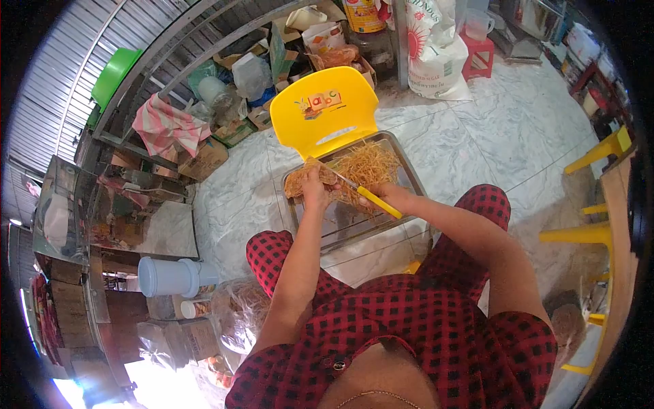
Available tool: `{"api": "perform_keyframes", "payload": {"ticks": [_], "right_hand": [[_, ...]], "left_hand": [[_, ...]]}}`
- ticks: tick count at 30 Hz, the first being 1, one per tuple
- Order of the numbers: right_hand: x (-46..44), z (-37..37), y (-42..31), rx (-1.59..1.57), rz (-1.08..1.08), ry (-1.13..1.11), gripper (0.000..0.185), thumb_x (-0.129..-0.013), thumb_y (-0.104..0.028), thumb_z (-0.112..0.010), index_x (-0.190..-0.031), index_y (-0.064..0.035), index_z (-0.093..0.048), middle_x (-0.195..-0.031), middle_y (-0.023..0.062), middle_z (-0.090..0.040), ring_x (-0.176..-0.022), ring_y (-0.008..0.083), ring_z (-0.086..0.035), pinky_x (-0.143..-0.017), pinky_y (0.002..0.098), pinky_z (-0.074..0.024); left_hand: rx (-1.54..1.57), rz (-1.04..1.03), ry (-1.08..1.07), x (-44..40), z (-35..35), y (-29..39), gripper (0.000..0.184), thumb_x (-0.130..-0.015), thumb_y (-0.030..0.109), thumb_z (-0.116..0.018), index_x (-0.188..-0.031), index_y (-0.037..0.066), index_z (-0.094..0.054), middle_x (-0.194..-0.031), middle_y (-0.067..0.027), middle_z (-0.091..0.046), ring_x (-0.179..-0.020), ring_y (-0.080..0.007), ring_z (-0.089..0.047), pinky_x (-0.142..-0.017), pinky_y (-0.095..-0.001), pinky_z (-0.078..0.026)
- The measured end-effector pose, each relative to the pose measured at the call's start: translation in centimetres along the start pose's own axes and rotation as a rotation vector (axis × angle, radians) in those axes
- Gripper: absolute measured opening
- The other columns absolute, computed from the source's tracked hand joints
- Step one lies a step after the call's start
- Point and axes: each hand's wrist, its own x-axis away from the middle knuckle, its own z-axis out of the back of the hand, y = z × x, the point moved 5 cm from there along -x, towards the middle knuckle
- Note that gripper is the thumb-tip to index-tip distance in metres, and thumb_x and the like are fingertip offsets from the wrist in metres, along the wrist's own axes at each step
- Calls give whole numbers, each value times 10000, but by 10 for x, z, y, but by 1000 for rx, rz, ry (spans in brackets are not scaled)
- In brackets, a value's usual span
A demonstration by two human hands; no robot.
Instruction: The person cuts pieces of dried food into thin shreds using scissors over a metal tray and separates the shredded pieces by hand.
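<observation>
My left hand is closed on a flat orange-brown piece of food above the left part of a metal tray. Yellow-handled scissors are in my right hand, and their blades point up and left to the piece beside my left fingers. A heap of thin golden shreds lies on the tray, right of the blades and partly under them. The tray rests on a yellow chair whose backrest stands at its far side.
Boxes and bags crowd the back left. A white sack stands at the back beside a red stool. Blue-white buckets are at the left, yellow stools at the right.
</observation>
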Motion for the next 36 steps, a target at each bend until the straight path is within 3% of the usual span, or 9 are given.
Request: {"api": "perform_keyframes", "payload": {"ticks": [4, 6, 13, 16, 21, 25, 27, 34, 36], "right_hand": [[-12, -3, 16, 149, 22, 42, 557, -840, -555, -502, -1049, -47, -595, -700, 106, -608, -607, 207, -601, -554, 322, -467], [-15, -4, 18, 209, 53, 54, 573, -842, -564, -487, -1049, -42, -600, -841, 160, -634, -777, 270, -609, -695, 367, -459], [-25, -8, 33, 201, 33, 18, 583, -845, -570, -474, -1104, -57, -573, -891, 172, -630, -840, 281, -592, -756, 378, -449], [-20, -5, 18, 140, 143, 26, 610, -838, -590, -472, -1131, -61, -555, -796, 133, -627, -740, 250, -602, -679, 363, -465], [-7, 1, 6, 96, -41, -3, 609, -822, -619, -476, -1053, -72, -610, -617, 47, -567, -530, 171, -556, -510, 300, -438], [-20, -5, 29, 115, 7, 79, 601, -820, -626, -473, -1025, -83, -631, -584, 54, -546, -513, 157, -549, -482, 290, -431], [-22, -6, 24, 142, 184, 169, 607, -822, -628, -466, -984, -66, -625, -575, 56, -531, -488, 145, -535, -452, 282, -426], [-7, -3, 5, -40, -9, 22, 572, -835, -592, -485, -873, -31, -590, -624, 69, -550, -459, 150, -531, -427, 283, -425], [-15, -4, 21, 37, -29, 48, 573, -834, -594, -484, -860, -32, -596, -632, 83, -556, -445, 142, -528, -410, 279, -408]], "left_hand": [[50, 9, 17, 0, 5, -2, 181, -880, 232, -461, -912, 56, -488, -687, -96, -560, -517, -208, -570, -376, -336, -483], [17, -3, 33, -2, 9, -4, 187, -883, 233, -457, -947, 57, -470, -694, -101, -556, -507, -210, -567, -366, -333, -473], [-114, 2, 87, 2, 5, -11, 186, -892, 205, -452, -1004, 57, -449, -709, -115, -568, -515, -214, -580, -347, -323, -457], [-166, 23, 84, 4, 2, -14, 202, -893, 200, -452, -1037, 58, -448, -763, -121, -582, -540, -215, -593, -346, -319, -460], [-179, -34, 117, 6, 2, -14, 235, -891, 204, -454, -1063, 43, -452, -850, -116, -581, -576, -215, -606, -356, -319, -480], [-113, -13, 20, -6, 9, -24, 233, -889, 199, -451, -1057, 38, -455, -850, -116, -581, -566, -213, -604, -358, -324, -482], [-162, -17, 73, -5, 10, -23, 224, -889, 187, -445, -1055, 36, -454, -810, -106, -584, -539, -207, -597, -358, -322, -482], [-170, -8, -12, 14, -11, -24, 158, -882, 174, -464, -977, 50, -484, -795, -78, -563, -578, -194, -578, -431, -324, -470], [-122, -10, 40, 15, -12, -22, 174, -891, 194, -459, -967, 43, -500, -711, -85, -583, -502, -187, -582, -355, -301, -458]]}}
